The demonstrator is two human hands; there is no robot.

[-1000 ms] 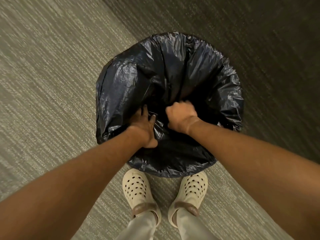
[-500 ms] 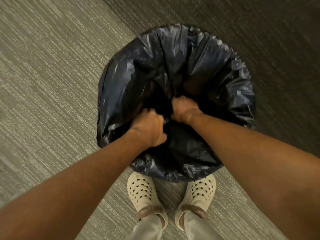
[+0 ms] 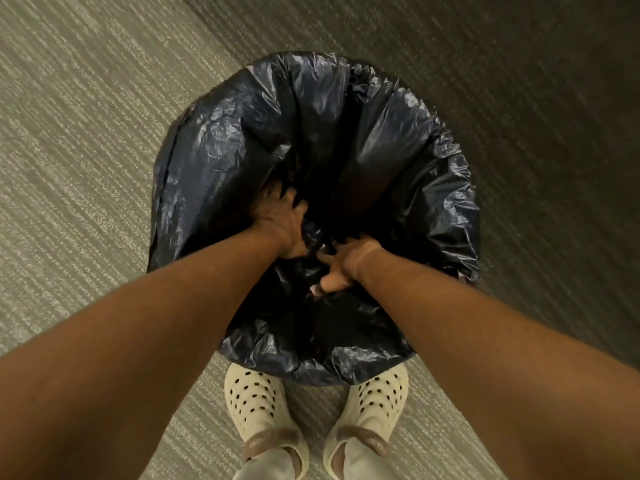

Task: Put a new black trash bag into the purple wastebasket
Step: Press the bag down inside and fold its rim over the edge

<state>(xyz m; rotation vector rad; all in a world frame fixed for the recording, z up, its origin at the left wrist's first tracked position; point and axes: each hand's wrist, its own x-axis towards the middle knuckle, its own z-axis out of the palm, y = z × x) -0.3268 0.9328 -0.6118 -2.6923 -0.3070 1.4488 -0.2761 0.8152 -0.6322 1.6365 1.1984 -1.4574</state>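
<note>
The black trash bag (image 3: 398, 161) lines the round wastebasket, with its mouth folded out over the whole rim, so the purple wall is hidden. Both of my hands are down inside the opening. My left hand (image 3: 280, 220) lies with fingers spread flat against the plastic on the inner left side. My right hand (image 3: 341, 268) is just right of it, nearer to me, with fingers and thumb pinched on a fold of the bag. The bag's bottom is dark and cannot be made out.
The basket stands on grey striped carpet (image 3: 76, 161), which turns darker at the upper right (image 3: 536, 98). My feet in cream perforated clogs (image 3: 254, 407) stand right against the near side of the basket.
My left hand has opened from a fist and pushed deeper and leftward into the bag. My right hand has drawn back toward me, still holding plastic. The view has moved closer.
</note>
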